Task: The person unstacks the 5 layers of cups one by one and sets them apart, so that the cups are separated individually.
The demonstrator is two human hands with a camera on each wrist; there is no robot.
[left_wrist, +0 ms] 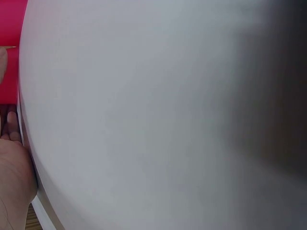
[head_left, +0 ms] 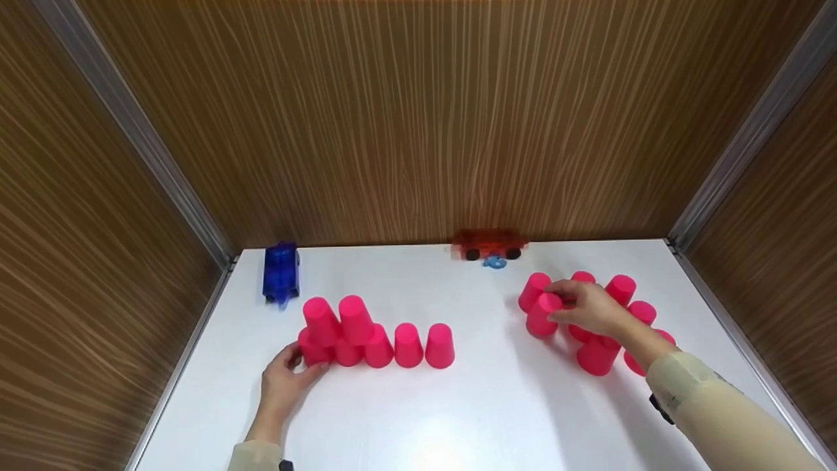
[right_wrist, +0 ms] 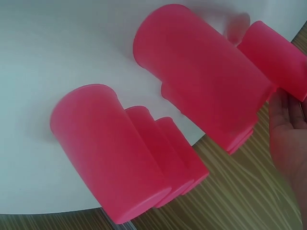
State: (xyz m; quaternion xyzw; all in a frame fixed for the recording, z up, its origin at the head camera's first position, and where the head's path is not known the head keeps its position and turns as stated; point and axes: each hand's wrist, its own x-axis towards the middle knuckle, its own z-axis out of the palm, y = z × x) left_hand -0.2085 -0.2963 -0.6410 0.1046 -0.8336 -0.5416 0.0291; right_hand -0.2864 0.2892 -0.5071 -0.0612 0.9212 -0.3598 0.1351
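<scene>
On the left of the white table, a row of several upside-down pink cups (head_left: 409, 347) carries two more pink cups (head_left: 355, 320) on its left end. My left hand (head_left: 282, 386) holds the leftmost bottom cup (head_left: 314, 348), thumb in front and fingers at its left side. In the left wrist view, that hand (left_wrist: 14, 167) and pink cups (left_wrist: 8, 76) show only at the left edge. Over on the right, my right hand (head_left: 592, 309) grips a pink cup (head_left: 541, 320) between thumb and fingers. More pink cups (head_left: 595, 356) stand around and partly under that hand.
A blue toy car (head_left: 281, 271) lies at the back left. Against the back wooden wall (head_left: 418, 131) are a red toy car (head_left: 490, 244) and a small light-blue piece (head_left: 495, 262). Wooden side walls bound the white table (head_left: 418, 405).
</scene>
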